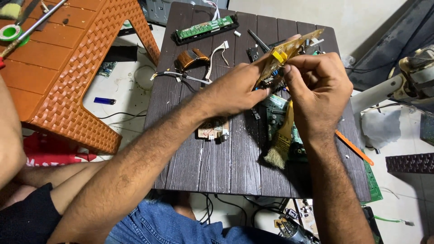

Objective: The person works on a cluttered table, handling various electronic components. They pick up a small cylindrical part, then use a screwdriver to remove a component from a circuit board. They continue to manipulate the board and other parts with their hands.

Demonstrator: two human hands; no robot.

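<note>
Both forearms raised over the table: my left hand clamps the tan circuit board tilted, right hand fingers curled, pinching its near edge.

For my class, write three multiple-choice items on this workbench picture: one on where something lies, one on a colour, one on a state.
1. Where does the brush lie?
A. on the dark table
B. on the orange stool
C. on the floor

2. What colour is the lighter on the floor?
A. red
B. blue
C. white

3. How is the tan circuit board held?
A. flat on the table
B. raised, gripped by both hands
C. by one hand only

Answers: 1 A, its bristles rest on the slats beneath the right hand. 2 B, its body is plainly blue. 3 B, the left hand and right hand both grip it above the table.
</note>
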